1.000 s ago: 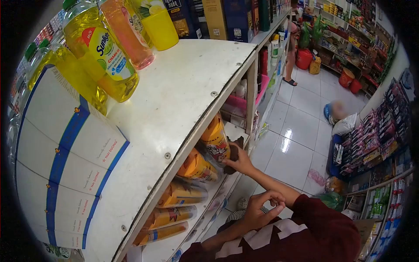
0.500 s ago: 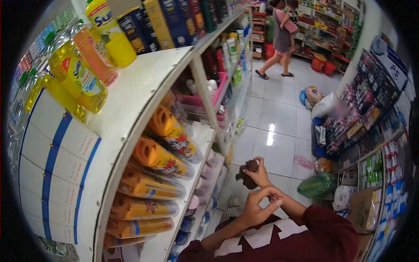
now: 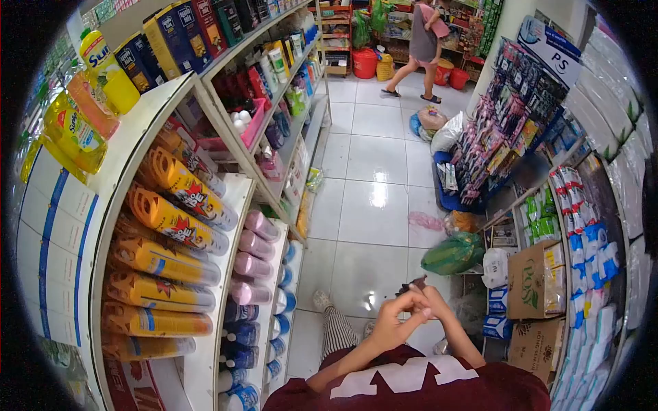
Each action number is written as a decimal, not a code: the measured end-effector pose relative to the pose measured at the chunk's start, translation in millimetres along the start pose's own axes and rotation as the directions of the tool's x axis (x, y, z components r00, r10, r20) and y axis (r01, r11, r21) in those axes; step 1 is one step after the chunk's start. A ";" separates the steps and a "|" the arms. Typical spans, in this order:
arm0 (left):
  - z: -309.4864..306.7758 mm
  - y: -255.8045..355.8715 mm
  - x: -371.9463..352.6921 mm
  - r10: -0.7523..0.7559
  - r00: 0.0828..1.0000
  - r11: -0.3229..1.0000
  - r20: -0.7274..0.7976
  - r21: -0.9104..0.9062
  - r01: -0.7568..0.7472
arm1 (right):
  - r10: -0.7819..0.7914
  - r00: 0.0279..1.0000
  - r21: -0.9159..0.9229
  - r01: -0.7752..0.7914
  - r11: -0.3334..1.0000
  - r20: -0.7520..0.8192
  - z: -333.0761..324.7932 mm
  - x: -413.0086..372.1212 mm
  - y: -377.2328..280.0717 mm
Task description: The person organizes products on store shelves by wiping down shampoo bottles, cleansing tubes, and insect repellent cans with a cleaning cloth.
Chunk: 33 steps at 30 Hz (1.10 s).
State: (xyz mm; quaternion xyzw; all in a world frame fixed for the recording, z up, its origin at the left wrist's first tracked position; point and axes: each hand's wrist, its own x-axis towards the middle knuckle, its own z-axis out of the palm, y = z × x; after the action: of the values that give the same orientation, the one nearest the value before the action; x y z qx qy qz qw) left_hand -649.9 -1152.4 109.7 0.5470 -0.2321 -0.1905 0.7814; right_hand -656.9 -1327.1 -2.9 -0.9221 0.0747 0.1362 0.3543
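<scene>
A dark brown, crumpled item (image 3: pixel 414 283) sticks out above my right hand (image 3: pixel 439 306), whose closed fingers grip it. My left hand (image 3: pixel 399 319) is right beside the right one. Its fingers are bent round toward the thumb, their tips close to or touching the right hand. What lies between the left fingertips is too small to make out. Both hands are in front of my dark red top (image 3: pixel 439 394), above the tiled floor (image 3: pixel 373 157).
White shelving (image 3: pixel 147 113) on the left holds yellow spray cans (image 3: pixel 168 257) and bottles. A green bag (image 3: pixel 452 253), cardboard boxes (image 3: pixel 531 281) and a hanging display (image 3: pixel 504 116) stand on the right. A person (image 3: pixel 425 48) is in the far aisle.
The view has shifted right and down the aisle. My left hand has moved from the right wrist up to the right fingers. The brown item is now partly covered. The far person has stepped along.
</scene>
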 end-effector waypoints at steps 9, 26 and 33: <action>-61.6 3.2 -55.8 -0.043 0.880 0.983 -0.473 0.140 0.123 | -0.043 0.994 0.570 0.093 0.816 -0.101 2.0 0.0 -44.8; -260.1 37.6 -207.6 0.696 -0.396 0.710 -0.599 0.488 0.508 | -0.101 0.984 0.745 -0.044 0.666 0.149 112.8 63.0 -174.3; -304.4 16.6 -224.6 0.744 -0.291 0.613 -0.602 0.442 0.654 | -0.378 0.875 0.254 0.309 0.917 0.302 127.3 67.0 -160.8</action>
State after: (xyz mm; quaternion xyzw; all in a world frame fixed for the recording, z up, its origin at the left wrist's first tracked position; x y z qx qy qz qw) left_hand -659.3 -789.8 1.3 0.7025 0.4189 0.5055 0.2748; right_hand -580.7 -1125.4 -12.1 -0.8425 -0.1409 0.2219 0.4702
